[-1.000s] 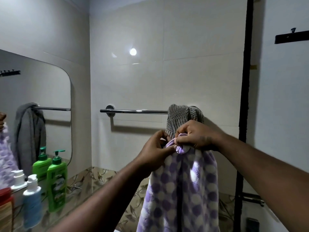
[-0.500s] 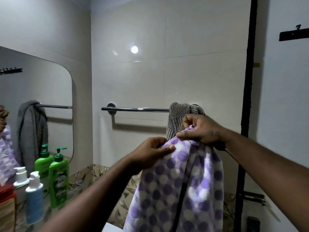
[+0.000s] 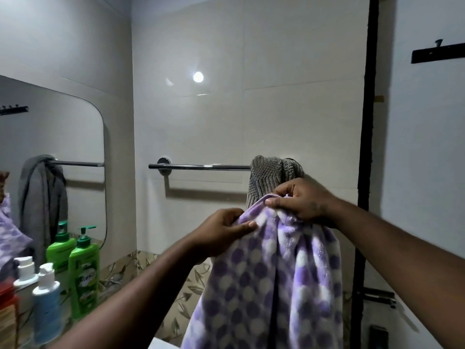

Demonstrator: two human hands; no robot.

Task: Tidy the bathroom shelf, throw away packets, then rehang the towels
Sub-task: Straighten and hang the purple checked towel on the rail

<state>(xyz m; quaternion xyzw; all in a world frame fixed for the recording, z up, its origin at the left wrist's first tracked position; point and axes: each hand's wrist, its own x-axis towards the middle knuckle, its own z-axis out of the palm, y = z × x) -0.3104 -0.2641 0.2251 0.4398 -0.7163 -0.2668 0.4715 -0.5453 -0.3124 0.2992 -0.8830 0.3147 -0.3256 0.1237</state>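
Observation:
A purple-and-white dotted towel [image 3: 271,280] hangs down in front of me, held up by its top edge. My left hand [image 3: 221,233] pinches the left part of that edge. My right hand [image 3: 302,200] grips the bunched right part, just below and in front of a grey ribbed towel [image 3: 269,177]. The grey towel is draped over the right end of a chrome towel bar [image 3: 201,167] on the tiled wall. The bar's left stretch is bare.
On the shelf at the lower left stand a green pump bottle [image 3: 84,273], a blue bottle with a white cap [image 3: 46,303] and a red box [image 3: 8,293]. A mirror [image 3: 50,152] hangs above them. A black pipe [image 3: 367,147] runs down the right.
My hands have moved apart along the dotted towel's top edge, spreading it wider. The right hand has risen toward the grey towel.

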